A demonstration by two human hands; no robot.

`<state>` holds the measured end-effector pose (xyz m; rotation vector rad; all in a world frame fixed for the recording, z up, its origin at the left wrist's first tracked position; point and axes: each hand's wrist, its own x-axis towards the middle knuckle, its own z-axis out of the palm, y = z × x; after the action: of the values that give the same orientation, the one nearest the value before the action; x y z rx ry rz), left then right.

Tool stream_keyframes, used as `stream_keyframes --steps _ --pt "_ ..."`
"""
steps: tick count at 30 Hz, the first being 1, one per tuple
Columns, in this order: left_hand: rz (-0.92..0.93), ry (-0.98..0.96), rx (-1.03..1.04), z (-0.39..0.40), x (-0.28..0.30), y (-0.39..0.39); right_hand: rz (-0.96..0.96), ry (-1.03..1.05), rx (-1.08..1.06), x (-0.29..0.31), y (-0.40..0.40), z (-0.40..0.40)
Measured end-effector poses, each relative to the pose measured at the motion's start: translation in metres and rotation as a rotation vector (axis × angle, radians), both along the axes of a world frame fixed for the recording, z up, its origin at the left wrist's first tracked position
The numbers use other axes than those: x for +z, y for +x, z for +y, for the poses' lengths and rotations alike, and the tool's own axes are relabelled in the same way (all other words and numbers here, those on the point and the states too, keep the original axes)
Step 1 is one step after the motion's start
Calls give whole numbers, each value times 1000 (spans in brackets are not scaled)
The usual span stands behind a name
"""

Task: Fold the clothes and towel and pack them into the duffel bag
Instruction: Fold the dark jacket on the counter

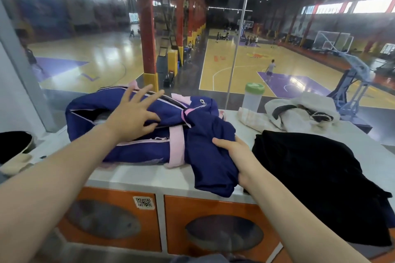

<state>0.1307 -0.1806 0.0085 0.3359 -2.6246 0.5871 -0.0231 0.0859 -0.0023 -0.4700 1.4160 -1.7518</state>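
Observation:
A navy duffel bag (89, 113) with pink straps lies on the white counter (149, 177), its top zip open. My left hand (132, 113) rests on the bag's top with fingers spread. My right hand (237, 156) grips a folded navy garment (209, 156) that leans against the bag's right end and hangs over the counter's front edge. A black garment (310, 177) lies spread at the right. Behind it sit a white garment with dark trim (299, 111) and a pale towel (254, 120).
A clear bottle with a green lid (253, 97) stands at the back by the glass wall. Orange locker doors (111, 215) sit below the counter. A black and beige item (15, 149) lies at the far left. A basketball court lies beyond the glass.

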Motion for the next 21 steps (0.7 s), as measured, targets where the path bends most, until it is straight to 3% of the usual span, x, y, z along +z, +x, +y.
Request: stream_keyframes --steps 6,11,13,16,21 --pt "-194 -131 -229 -22 9 -6 -37 -9 -22 1 -8 -1" --pt "-255 -207 -247 -42 14 -7 -41 4 -23 3 -9 -1" --pt "-323 -255 -166 -46 14 -11 -45 10 -27 3 -8 -1" --pt "-410 -162 83 -48 9 -18 -46 23 -32 2 -6 -1" --pt "-479 -116 182 -47 11 -31 -25 42 -15 4 -2 3"
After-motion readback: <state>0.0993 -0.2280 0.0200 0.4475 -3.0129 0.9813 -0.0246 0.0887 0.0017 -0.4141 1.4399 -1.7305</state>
